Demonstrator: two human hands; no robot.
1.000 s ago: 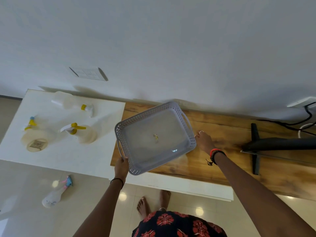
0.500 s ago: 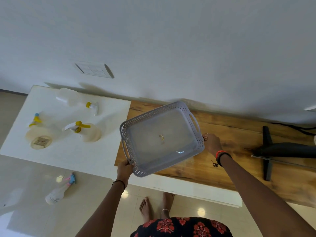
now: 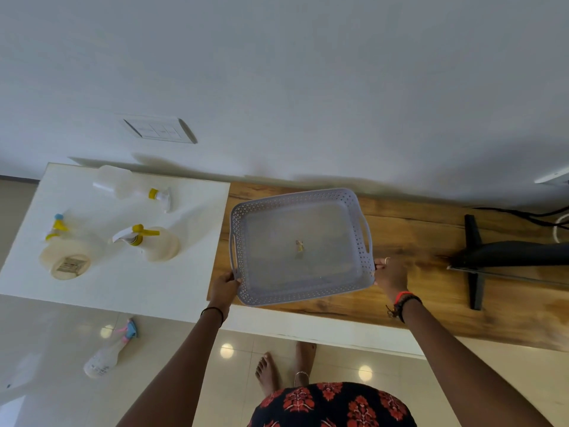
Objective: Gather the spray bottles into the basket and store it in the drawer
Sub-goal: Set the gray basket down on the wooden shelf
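Observation:
A grey perforated basket (image 3: 338, 197) sits level over the wooden top (image 3: 431, 303), with only a small scrap inside. My left hand (image 3: 226, 288) grips its near-left corner and my right hand (image 3: 391, 275) holds its right rim. On the white cabinet top (image 3: 138, 288) to the left lie three spray bottles: one with a white nozzle (image 3: 129, 186) at the back, one with a yellow trigger (image 3: 151, 240) in the middle, and one with a blue-tipped yellow head (image 3: 66, 254) at the left. A fourth spray bottle with a blue and pink head (image 3: 107, 354) lies on the floor.
A black monitor stand (image 3: 474, 260) and cables occupy the right of the wooden top. A wall switch plate (image 3: 158, 131) sits above the white cabinet. My bare feet (image 3: 283, 368) stand on the glossy tiled floor beside the cabinet edge.
The basket has tipped from a tilted pose to level and come down onto the wooden top. Both hands followed it, keeping their hold on its sides.

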